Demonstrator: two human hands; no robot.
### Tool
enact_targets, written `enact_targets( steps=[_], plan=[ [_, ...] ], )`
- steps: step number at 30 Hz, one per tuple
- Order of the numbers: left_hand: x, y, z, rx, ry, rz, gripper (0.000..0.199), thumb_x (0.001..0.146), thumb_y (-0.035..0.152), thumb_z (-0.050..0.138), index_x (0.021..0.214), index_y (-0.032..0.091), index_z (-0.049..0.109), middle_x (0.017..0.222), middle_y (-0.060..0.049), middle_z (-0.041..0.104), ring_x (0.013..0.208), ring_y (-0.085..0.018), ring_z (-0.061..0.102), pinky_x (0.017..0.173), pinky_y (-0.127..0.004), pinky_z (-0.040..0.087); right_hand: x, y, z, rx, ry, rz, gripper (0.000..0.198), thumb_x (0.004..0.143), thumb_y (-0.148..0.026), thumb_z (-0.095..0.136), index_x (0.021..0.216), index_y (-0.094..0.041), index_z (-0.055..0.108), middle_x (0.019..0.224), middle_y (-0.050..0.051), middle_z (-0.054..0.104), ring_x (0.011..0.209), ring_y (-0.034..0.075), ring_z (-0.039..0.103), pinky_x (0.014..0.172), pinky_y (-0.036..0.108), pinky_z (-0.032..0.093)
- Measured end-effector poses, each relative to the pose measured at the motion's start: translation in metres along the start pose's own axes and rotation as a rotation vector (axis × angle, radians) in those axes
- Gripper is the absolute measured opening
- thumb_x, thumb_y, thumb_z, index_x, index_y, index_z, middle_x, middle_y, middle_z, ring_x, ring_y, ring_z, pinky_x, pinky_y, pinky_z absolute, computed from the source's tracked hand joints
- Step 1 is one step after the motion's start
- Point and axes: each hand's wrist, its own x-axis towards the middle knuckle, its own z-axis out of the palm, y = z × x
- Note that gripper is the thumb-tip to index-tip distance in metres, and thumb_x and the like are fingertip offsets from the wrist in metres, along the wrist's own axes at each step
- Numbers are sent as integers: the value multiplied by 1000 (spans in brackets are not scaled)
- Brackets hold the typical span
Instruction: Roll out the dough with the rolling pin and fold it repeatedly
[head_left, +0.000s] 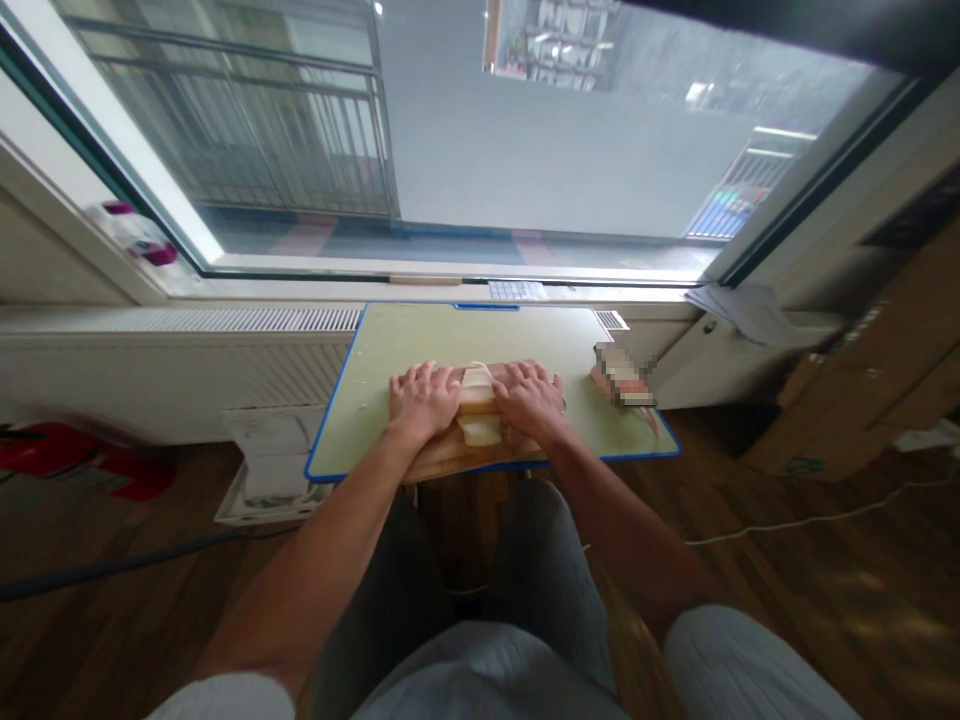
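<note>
A pale strip of dough (482, 431) lies on a wooden board (437, 462) in front of me. Across the dough runs a light wooden rolling pin (478, 407), visible only between my hands. My left hand (425, 402) presses over its left part, fingers stretched forward and slightly spread. On the other side, my right hand (529, 398) lies over the right part with its fingers also stretched forward. Both palms hide the ends of the pin. Dough shows on the far side and the near side of the pin.
A pale green table (352, 420) with a blue rim carries the board. At its right lies a pixelated rectangular object (625, 376). Beyond are a radiator (247, 360) and a window. A red fire extinguisher (90, 462) is left, cardboard boxes (847, 370) right, a cable (810, 522) on the floor.
</note>
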Motion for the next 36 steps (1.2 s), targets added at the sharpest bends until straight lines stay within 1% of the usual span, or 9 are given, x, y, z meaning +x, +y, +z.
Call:
enact_targets(
  steps=[4,7,10,13,16,19,26,31,36],
  plan=[
    [-19,1,2,10,64,15,53,108,49,33,146,33,66,165,-10,57,150,-33,49,126,-58,33,-18,0,1,-9,27,-9,57,111,-54,37,160,-32,57,168,7,53,155,35,42,130,65,25],
    [-29,2,2,-1,105,35,52,108,48,33,146,33,66,166,-9,56,152,-33,47,128,-60,29,-31,-1,-4,-11,51,-42,51,112,-53,35,150,-34,64,160,7,60,150,34,46,127,63,28],
    [-30,3,2,-14,128,43,52,108,47,34,145,32,67,166,-10,56,154,-34,45,131,-65,23,-39,-2,-7,-10,84,-62,48,114,-51,33,141,-33,69,153,7,65,144,34,50,124,59,32],
    [-21,5,2,-20,141,32,51,108,47,36,144,31,68,165,-12,57,154,-33,45,132,-67,20,-38,-3,-8,-10,91,-27,46,113,-51,35,138,-34,69,152,5,66,143,33,51,124,57,33],
    [-6,6,1,-19,132,22,50,107,46,37,141,31,70,164,-12,58,153,-33,46,131,-69,20,-28,-3,-6,4,66,7,47,112,-52,37,143,-35,67,157,5,62,146,33,49,124,58,34],
    [11,6,1,-22,88,13,48,107,47,37,139,33,70,162,-11,59,151,-32,48,131,-69,22,-13,-2,-6,20,30,40,50,110,-54,40,150,-36,64,162,6,58,149,33,47,125,61,33],
    [48,9,-1,-50,-6,-5,50,105,44,34,136,30,72,154,-13,64,142,-35,54,125,-68,31,29,2,-9,84,-51,99,61,105,-59,44,157,-30,59,166,10,55,152,36,44,127,63,31],
    [73,13,-3,-64,9,-28,50,105,41,34,132,27,74,149,-16,66,136,-36,58,120,-66,37,60,9,-1,131,-21,110,63,99,-58,52,151,-24,64,160,13,60,146,35,52,124,57,37],
    [95,15,1,-49,57,-38,49,106,37,33,125,22,75,140,-18,70,131,-36,60,116,-62,41,86,13,3,118,-21,113,57,100,-52,53,143,-20,68,153,15,66,140,33,58,119,51,42]
  ],
)
